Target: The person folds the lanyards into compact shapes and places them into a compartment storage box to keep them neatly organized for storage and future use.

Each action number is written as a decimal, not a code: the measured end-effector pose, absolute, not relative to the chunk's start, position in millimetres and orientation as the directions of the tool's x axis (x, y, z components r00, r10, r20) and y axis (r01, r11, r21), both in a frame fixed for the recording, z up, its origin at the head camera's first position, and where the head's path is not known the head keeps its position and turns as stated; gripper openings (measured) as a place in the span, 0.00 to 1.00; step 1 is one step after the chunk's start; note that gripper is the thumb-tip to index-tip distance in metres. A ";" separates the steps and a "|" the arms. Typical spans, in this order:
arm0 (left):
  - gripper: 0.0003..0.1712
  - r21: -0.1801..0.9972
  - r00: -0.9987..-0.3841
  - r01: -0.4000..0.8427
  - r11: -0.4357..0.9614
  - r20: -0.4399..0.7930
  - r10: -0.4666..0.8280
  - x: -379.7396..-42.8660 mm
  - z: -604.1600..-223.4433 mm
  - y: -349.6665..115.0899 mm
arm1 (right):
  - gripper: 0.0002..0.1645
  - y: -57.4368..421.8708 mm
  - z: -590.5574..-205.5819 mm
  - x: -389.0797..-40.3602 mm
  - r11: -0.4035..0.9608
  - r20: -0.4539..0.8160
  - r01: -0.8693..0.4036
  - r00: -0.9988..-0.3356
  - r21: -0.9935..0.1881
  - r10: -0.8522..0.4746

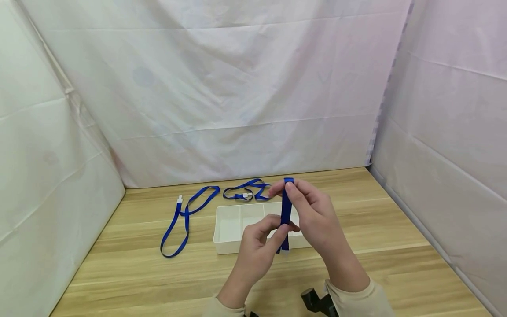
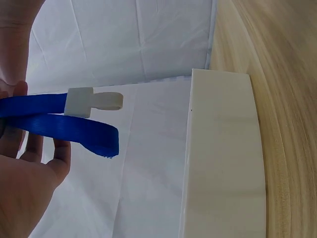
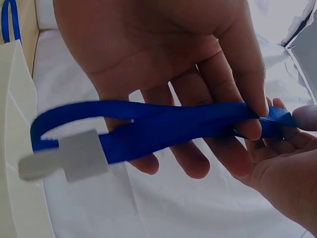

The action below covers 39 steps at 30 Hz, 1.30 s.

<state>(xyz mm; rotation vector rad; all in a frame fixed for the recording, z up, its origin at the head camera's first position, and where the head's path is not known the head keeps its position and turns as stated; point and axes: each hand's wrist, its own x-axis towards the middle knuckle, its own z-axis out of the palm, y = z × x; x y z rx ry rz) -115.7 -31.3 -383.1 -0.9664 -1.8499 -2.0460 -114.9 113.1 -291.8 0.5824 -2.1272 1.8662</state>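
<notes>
A folded blue lanyard [image 1: 286,207] hangs upright between my two hands, above the front of a white divided box [image 1: 227,224]. My right hand [image 1: 318,215] pinches its top fold between thumb and fingers. Lower down, my left hand [image 1: 257,242] pinches the doubled strap between thumb and fingertips. Below the left hand dangles the lanyard's white clip [image 3: 84,156], beside a hanging loop of strap. In the left wrist view, the same clip [image 2: 81,102] points down toward the table, apart from the box wall [image 2: 223,148].
Behind the box lies a second blue lanyard [image 1: 237,197] with a white clip. Another blue lanyard [image 1: 186,224] is spread in loops left of the box. White cloth walls [image 1: 245,97] enclose the wooden table [image 1: 158,281] at the back and sides.
</notes>
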 end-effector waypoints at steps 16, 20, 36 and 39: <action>0.10 0.873 -0.833 0.446 -0.198 0.485 0.266 -111.6 -382.1 -34.0 | 0.19 114.5 -303.2 -120.9 0.170 0.471 -0.489 -0.872 -0.856 -0.134; 0.10 0.862 -0.820 0.473 -0.184 0.507 0.264 -113.1 -385.7 -33.3 | 0.19 114.1 -301.0 -119.0 0.150 0.479 -0.496 -0.867 -0.855 -0.137; 0.08 0.746 -0.715 0.648 -0.155 0.666 0.213 -115.1 -387.8 -35.4 | 0.17 115.9 -298.7 -112.7 0.090 0.527 -0.546 -0.832 -0.833 -0.171; 0.09 0.729 -0.705 0.665 -0.161 0.684 0.186 -114.6 -383.2 -39.6 | 0.18 118.9 -303.1 -111.9 0.091 0.545 -0.564 -0.821 -0.821 -0.172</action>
